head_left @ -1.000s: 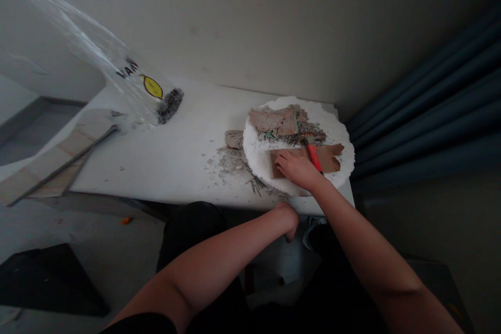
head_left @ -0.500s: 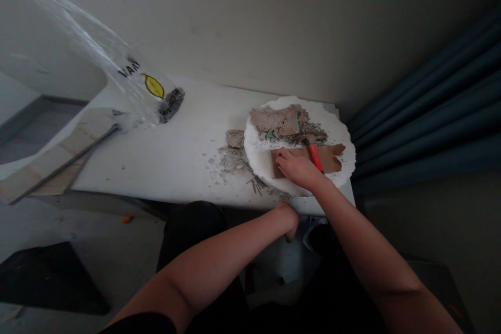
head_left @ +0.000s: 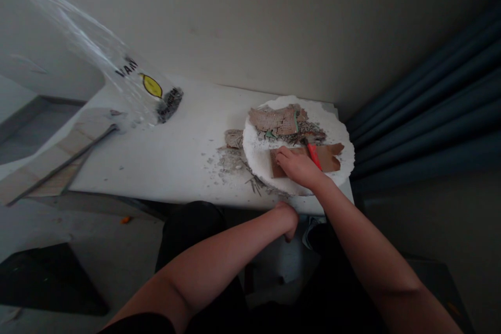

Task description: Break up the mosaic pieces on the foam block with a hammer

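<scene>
Running sideways, the cardboard (head_left: pixel 329 158) lies under the curled right hand (head_left: pixel 294 164), nearer than the left hand (head_left: pixel 288 220); both grips unclear.

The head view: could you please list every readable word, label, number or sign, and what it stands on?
"VAN", perhaps: distorted black letters on the clear crumpled plastic bag.
No words: yellow black-edged oval emblem, same bag.
Too blurred to read: black lettering below it.
Nothing else legible.

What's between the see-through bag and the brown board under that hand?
The head view shows white tabletop, then a small brown chunk and grey crumbs, then the edge of the round white slab.
</scene>
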`<state>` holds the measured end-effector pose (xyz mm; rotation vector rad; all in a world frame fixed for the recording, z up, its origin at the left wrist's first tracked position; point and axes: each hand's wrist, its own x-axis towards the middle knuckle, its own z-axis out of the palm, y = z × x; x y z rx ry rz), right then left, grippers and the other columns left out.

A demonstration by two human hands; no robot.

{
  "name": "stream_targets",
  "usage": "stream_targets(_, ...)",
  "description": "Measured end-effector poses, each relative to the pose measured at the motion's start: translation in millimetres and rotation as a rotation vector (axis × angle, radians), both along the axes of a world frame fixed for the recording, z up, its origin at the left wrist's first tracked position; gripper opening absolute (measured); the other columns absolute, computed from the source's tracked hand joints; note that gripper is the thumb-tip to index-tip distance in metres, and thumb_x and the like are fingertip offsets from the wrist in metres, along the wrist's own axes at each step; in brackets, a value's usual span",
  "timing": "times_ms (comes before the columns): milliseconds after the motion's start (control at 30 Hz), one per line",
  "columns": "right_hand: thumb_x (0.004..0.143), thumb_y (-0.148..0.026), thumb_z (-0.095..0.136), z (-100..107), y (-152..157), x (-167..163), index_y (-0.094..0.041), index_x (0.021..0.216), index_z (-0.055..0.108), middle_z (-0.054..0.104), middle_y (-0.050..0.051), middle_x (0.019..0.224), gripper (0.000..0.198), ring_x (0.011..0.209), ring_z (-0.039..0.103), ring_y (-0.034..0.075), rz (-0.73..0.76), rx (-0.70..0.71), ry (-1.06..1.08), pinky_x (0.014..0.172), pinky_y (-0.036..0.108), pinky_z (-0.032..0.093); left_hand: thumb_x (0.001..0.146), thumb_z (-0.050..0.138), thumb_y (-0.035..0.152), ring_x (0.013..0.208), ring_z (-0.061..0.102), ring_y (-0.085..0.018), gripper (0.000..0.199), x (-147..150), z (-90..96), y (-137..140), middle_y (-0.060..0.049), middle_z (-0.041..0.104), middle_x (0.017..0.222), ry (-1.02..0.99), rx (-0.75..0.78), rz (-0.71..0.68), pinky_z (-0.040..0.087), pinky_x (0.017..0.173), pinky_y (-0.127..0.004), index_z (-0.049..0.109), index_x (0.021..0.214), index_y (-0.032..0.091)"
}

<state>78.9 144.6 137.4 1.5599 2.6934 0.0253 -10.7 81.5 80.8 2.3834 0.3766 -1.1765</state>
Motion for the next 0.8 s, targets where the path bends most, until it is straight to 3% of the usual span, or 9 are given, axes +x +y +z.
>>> stream_targets(333,0.102,-0.024,0.041,3.2,-3.8,8.6,-0.017,0.102,0.068,0.056,0.012,0.127,0.028,0.078,0.058,0.017,-0.045,-0.036,0.092,0.058,0.031,0.035,0.052,0.087,0.039,0.104,0.067,-0.030,0.045,3.2,-12.9,-3.0,-0.003,0.077,0.104,-0.021,0.011,0.108,0.051,0.097,-0.042,0.077,0.094,0.030)
stream_targets(633,0.103,-0.024,0.037,2.5,-3.0,8.5,-0.016,0.105,0.063,0.056,0.013,0.127,0.027,0.081,0.057,0.018,-0.055,-0.033,0.181,0.061,0.029,0.036,0.061,0.082,0.042,0.110,0.066,-0.030,0.047,3.9,-6.2,-3.2,-0.008,0.075,0.114,0.011,0.020,0.006,0.051,0.100,-0.043,0.075,0.104,0.025)
stream_targets(800,0.101,-0.022,0.033,9.1,-0.3,12.1,-0.018,0.108,0.053,0.056,0.013,0.120,0.022,0.099,0.057,0.021,-0.130,0.029,0.479,0.078,0.030,0.043,0.062,0.081,0.043,0.108,0.066,-0.033,0.047,3.7,-9.1,-3.1,-0.010,0.074,0.113,-0.005,0.012,0.010,0.053,0.098,-0.048,0.076,0.104,0.022)
